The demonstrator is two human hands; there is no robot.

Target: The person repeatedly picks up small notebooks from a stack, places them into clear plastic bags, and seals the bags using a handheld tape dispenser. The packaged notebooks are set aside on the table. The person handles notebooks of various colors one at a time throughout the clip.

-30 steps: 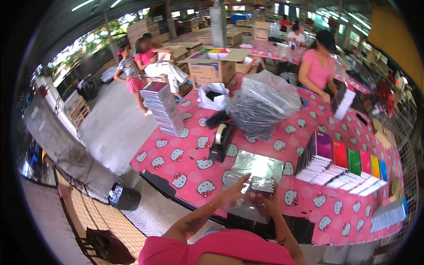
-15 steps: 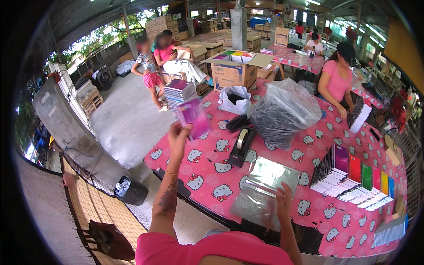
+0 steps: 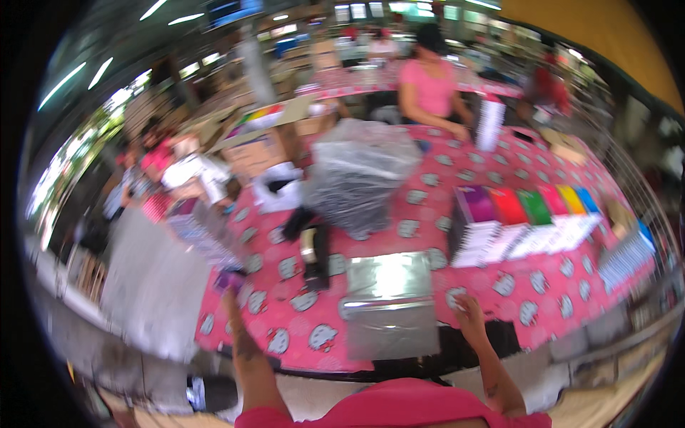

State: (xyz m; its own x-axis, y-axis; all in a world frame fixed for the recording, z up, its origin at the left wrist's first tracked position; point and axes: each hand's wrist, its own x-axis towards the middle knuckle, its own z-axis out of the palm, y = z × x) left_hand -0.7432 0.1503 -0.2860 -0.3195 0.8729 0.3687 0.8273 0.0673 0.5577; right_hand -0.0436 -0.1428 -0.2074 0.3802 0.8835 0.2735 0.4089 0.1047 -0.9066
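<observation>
My left hand (image 3: 232,305), blurred by motion, is closed on a small purple notebook (image 3: 228,280) at the table's left edge. Just beyond it rises a tall stack of spiral notebooks (image 3: 207,232) with a purple cover on top. My right hand (image 3: 469,314) is empty, fingers apart, above the tablecloth. Left of that hand lies a pile of clear plastic sleeves (image 3: 391,321), its far half shining with glare. A black tape dispenser (image 3: 314,260) stands between the sleeves and the notebook stack.
A large clear bag of dark thin pieces (image 3: 360,175) sits mid-table, beside a white bag (image 3: 278,189) and an open carton (image 3: 257,151). Stacked notebooks in several colours (image 3: 492,239) stand at right. Across the table, a person in pink (image 3: 430,85) handles a notebook stack (image 3: 490,125).
The view has swung to the right and blurred. My left hand has lowered the purple notebook beside the stack. My right hand has moved off the plastic sleeves to their right.
</observation>
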